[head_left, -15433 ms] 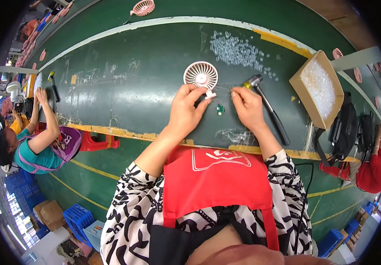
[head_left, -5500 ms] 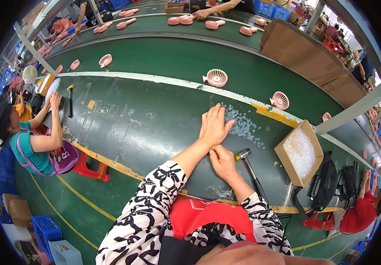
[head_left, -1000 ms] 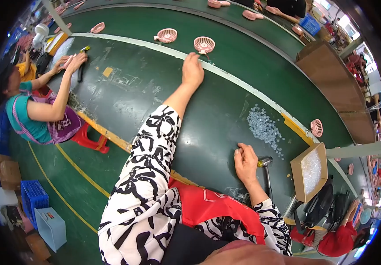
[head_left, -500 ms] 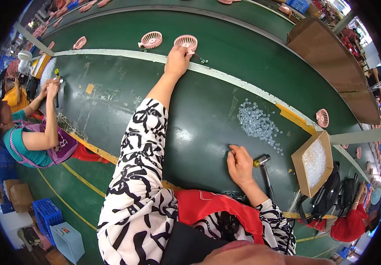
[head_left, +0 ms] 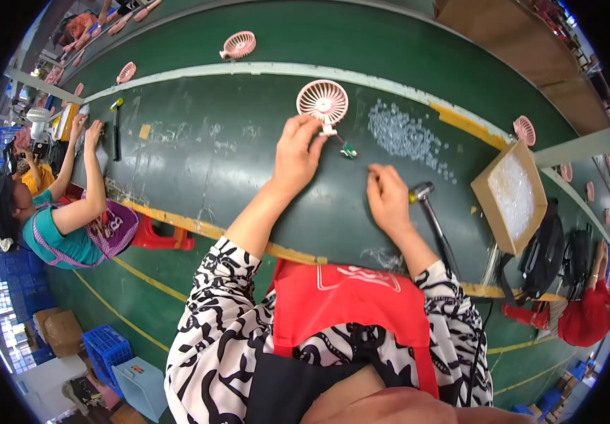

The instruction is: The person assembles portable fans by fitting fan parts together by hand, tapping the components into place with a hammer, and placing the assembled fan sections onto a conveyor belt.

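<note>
My left hand (head_left: 296, 157) grips a pink round fan housing (head_left: 323, 100) by its neck, above the dark green worktop. From the neck hangs a small green circuit board (head_left: 349, 150) on short wires. My right hand (head_left: 390, 203) rests to the right, fingers curled and thumb near the index finger; anything between them is hidden. Beside it lies a hammer (head_left: 431, 209) with a dark handle and a yellow-tipped head. A heap of small clear plastic pieces (head_left: 405, 138) is spread just beyond my right hand.
A cardboard box (head_left: 495, 220) of clear pieces stands at the right edge. Past the white rail runs a green conveyor belt (head_left: 375, 49) carrying another pink fan housing (head_left: 239, 44). A co-worker (head_left: 64, 227) sits on the left, near a second hammer (head_left: 116, 133).
My left hand has drawn the pink fan housing from the conveyor over the rail toward me, with its circuit board dangling. My right hand stays near the hammer. The co-worker's hammer now lies down.
</note>
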A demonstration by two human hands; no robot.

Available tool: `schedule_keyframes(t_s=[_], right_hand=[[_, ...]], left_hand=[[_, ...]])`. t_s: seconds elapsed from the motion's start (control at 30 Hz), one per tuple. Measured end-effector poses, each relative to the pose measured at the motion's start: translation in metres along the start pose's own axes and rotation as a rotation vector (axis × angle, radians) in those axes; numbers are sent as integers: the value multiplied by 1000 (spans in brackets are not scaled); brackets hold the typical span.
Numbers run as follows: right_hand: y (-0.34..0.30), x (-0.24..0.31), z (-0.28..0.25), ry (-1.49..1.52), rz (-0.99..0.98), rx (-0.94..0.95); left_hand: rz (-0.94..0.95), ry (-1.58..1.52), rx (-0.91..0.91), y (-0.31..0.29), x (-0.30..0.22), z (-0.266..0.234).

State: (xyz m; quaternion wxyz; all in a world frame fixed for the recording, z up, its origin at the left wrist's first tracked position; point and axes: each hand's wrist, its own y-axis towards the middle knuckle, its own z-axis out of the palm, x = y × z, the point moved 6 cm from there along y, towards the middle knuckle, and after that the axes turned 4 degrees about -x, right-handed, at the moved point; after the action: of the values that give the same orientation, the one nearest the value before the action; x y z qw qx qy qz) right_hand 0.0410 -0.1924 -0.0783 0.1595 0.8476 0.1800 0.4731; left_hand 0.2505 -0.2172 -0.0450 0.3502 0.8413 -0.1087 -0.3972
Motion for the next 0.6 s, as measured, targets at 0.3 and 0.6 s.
schedule_keyframes(t_s=[0.3, 0.6], right_hand=[[-4, -25, 0, 620, 526, 283], [-39, 18, -16, 72, 227, 450]], left_hand=[[30, 91, 145, -80, -86, -10], [-59, -111, 200, -99, -87, -1]])
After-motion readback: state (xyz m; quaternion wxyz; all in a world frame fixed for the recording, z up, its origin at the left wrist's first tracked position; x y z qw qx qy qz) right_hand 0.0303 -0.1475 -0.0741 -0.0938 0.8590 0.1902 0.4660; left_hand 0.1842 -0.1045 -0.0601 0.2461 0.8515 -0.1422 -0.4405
